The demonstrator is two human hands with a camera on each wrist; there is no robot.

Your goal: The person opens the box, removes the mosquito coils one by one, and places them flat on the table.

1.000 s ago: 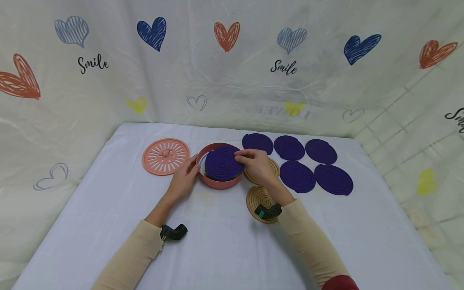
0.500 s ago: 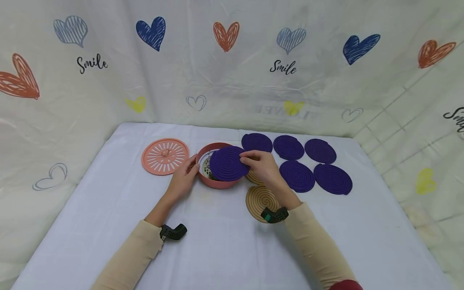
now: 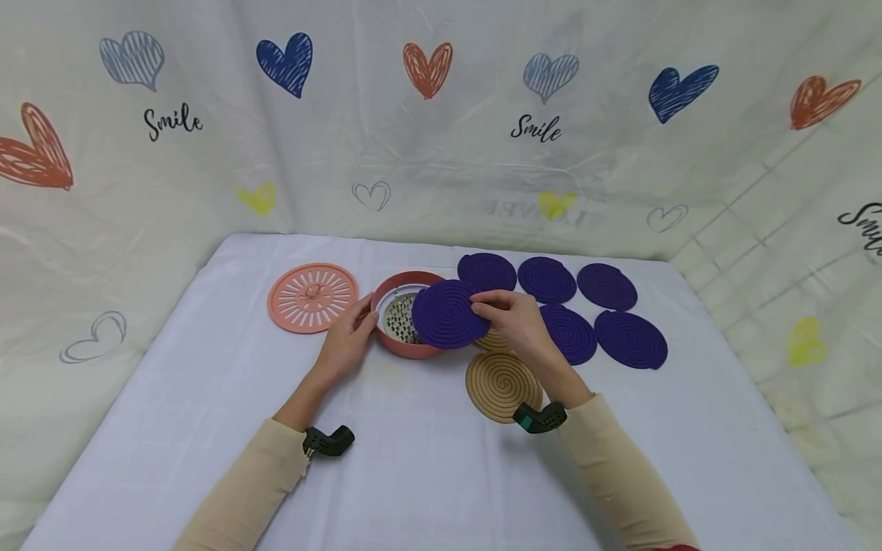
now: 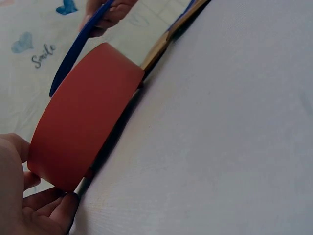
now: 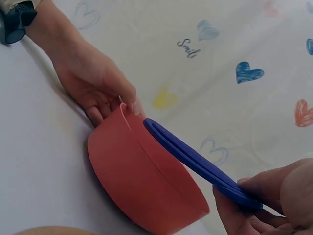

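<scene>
My right hand (image 3: 518,321) pinches a purple mosquito coil (image 3: 446,315) by its right edge, thumb on one side and fingers on the other. The coil is tilted and overlaps the right part of a round coral mosquito coil holder (image 3: 408,350). In the right wrist view the coil (image 5: 188,159) hangs slanted at the holder's rim. My left hand (image 3: 347,337) grips the holder's left wall, with the thumb at the rim and fingers low on the outside, as the left wrist view shows. Inside the holder lies a studded metal plate (image 3: 397,318), its right part hidden by the coil.
A slotted coral lid (image 3: 313,292) lies left of the holder. Several purple coils (image 3: 608,286) are laid out at the back right. One tan coil (image 3: 503,387) lies in front of another tan coil (image 3: 493,341), which is partly covered. A printed curtain stands behind the table.
My right hand has moved the purple coil rightward from over the holder, uncovering more of the metal plate. The left hand stays on the holder.
</scene>
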